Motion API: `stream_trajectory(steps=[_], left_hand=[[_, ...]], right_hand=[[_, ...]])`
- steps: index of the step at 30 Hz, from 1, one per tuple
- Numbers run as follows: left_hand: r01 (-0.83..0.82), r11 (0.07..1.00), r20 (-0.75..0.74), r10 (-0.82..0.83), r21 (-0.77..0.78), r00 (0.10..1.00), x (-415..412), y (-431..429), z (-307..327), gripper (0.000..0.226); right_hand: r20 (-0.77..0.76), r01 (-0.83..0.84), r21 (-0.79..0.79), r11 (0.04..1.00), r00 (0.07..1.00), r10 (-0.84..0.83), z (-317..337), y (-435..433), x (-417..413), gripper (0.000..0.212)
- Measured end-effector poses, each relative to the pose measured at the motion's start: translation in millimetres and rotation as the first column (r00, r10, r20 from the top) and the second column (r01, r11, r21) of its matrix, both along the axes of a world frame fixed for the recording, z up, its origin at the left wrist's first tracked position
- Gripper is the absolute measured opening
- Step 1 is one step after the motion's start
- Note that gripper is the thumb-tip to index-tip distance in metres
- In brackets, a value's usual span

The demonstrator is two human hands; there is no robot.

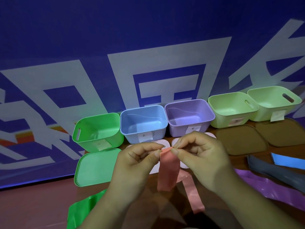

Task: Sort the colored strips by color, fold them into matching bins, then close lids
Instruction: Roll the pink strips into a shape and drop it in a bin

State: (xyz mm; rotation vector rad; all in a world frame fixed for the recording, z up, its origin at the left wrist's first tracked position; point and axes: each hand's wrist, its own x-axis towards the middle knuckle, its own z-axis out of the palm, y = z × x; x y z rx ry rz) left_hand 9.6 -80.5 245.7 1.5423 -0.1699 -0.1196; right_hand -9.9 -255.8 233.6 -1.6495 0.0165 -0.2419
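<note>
Green bin (pixel 99 129), blue bin (pixel 143 121) and purple bin (pixel 189 113) stand open along the back. Just in front, left hand (pixel 137 162) and right hand (pixel 203 156) each pinch the top edge of the pink strip (pixel 167 169), thumb against forefinger, and it dangles between them.

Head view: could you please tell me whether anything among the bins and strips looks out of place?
Nothing is spilled or damaged. Oddly, the pink strip pinched by left hand and right hand has no pink bin; both rightmost bins are pale green.
</note>
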Motion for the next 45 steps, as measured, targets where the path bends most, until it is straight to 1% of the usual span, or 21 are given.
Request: stream_trajectory(steps=[3, 5, 7, 9, 10, 12, 16, 18, 20, 23, 26, 27, 28, 30, 31, 33, 36, 38, 40, 42, 45], left_hand=[[0.008, 1.000, -0.004, -0.008, 0.020, 1.000, 1.1, 2.2, -5.5, 0.012], [0.022, 1.000, -0.007, -0.022, 0.001, 1.000, 1.2, 1.2, -8.3, 0.012], [0.009, 1.000, -0.005, -0.009, -0.010, 1.000, 2.6, -0.7, -12.6, 0.010], [-0.021, 0.999, 0.012, 0.021, 0.031, 1.000, 6.1, -1.0, -19.4, 0.009], [-0.029, 0.999, 0.010, 0.029, 0.045, 1.000, 7.9, -0.6, -22.9, 0.012], [-0.033, 0.998, -0.009, 0.033, 0.061, 0.999, 10.3, 1.2, -29.3, 0.016], [-0.037, 0.986, -0.053, 0.046, 0.160, 0.998, 13.6, 5.7, -47.5, 0.015], [-0.050, 0.977, -0.078, 0.067, 0.207, 0.995, 15.9, 10.6, -61.7, 0.014], [-0.039, 0.971, -0.112, 0.067, 0.236, 0.991, 17.6, 17.1, -77.0, 0.011], [-0.035, 0.965, -0.175, 0.083, 0.262, 0.981, 20.1, 27.4, -103.0, 0.014], [-0.043, 0.959, -0.223, 0.108, 0.280, 0.969, 20.7, 31.5, -124.8, 0.018], [-0.045, 0.958, -0.237, 0.116, 0.284, 0.965, 20.0, 31.6, -130.1, 0.018], [-0.049, 0.958, -0.253, 0.124, 0.284, 0.960, 18.8, 31.7, -135.0, 0.018], [-0.054, 0.958, -0.287, 0.138, 0.283, 0.948, 15.2, 32.0, -143.4, 0.018], [-0.055, 0.956, -0.301, 0.144, 0.287, 0.943, 12.8, 32.5, -147.5, 0.017], [-0.066, 0.954, -0.340, 0.168, 0.292, 0.925, 7.1, 33.3, -154.7, 0.016], [-0.085, 0.949, -0.377, 0.202, 0.305, 0.904, -3.8, 31.3, -160.2, 0.016], [-0.086, 0.948, -0.387, 0.206, 0.305, 0.899, -11.6, 28.9, -160.5, 0.015], [-0.091, 0.952, -0.398, 0.208, 0.294, 0.893, -18.1, 26.5, -159.8, 0.015], [-0.099, 0.952, -0.396, 0.213, 0.291, 0.893, -24.1, 25.5, -160.4, 0.015], [-0.104, 0.946, -0.359, 0.217, 0.308, 0.908, -32.9, 24.6, -158.0, 0.015]], right_hand=[[-0.016, 0.010, -0.009, 1.000, 1.000, -0.010, -4.7, -1.8, 1.8, 0.029], [-0.032, 0.008, 0.001, 1.000, 0.999, -0.008, -8.0, -2.6, 3.2, 0.025], [-0.016, -0.002, -0.004, 1.000, 1.000, 0.002, -10.5, -1.7, 4.9, 0.022], [-0.017, -0.019, 0.003, 1.000, 1.000, 0.019, -14.6, -0.9, 6.7, 0.026], [-0.060, -0.029, 0.022, 0.999, 0.998, 0.030, -17.3, -1.0, 7.5, 0.029], [-0.162, -0.054, 0.027, 0.998, 0.985, 0.058, -22.9, -2.3, 9.6, 0.026], [-0.213, -0.087, 0.014, 0.996, 0.973, 0.088, -42.0, -7.6, 14.4, 0.020], [-0.240, -0.084, -0.039, 0.996, 0.968, 0.072, -60.8, -14.1, 19.5, 0.018], [-0.306, -0.075, -0.149, 0.986, 0.952, 0.026, -90.7, -25.7, 24.6, 0.019], [-0.430, -0.147, -0.334, 0.931, 0.903, -0.012, -146.5, -45.6, 24.1, 0.023], [-0.466, -0.280, -0.510, 0.813, 0.885, 0.013, -197.7, -62.9, 12.8, 0.033], [-0.498, -0.334, -0.534, 0.776, 0.866, 0.030, -210.6, -67.1, 8.0, 0.035], [-0.531, -0.389, -0.553, 0.737, 0.846, 0.049, -220.9, -71.0, 3.2, 0.032], [-0.576, -0.490, -0.602, 0.631, 0.813, 0.082, -234.2, -77.8, -5.9, 0.019], [-0.611, -0.540, -0.595, 0.595, 0.785, 0.101, -239.2, -82.0, -10.4, 0.019], [-0.665, -0.613, -0.560, 0.558, 0.734, 0.139, -242.7, -88.6, -19.5, 0.025], [-0.614, -0.611, -0.621, 0.491, 0.769, 0.179, -247.1, -95.6, -32.6, 0.043], [-0.600, -0.604, -0.625, 0.495, 0.777, 0.191, -248.1, -95.2, -38.0, 0.049], [-0.596, -0.592, -0.613, 0.523, 0.781, 0.186, -250.7, -93.5, -41.5, 0.049], [-0.577, -0.555, -0.639, 0.532, 0.804, 0.146, -254.6, -93.2, -46.9, 0.037], [-0.537, -0.495, -0.674, 0.549, 0.838, 0.097, -257.6, -95.3, -55.9, 0.025]])
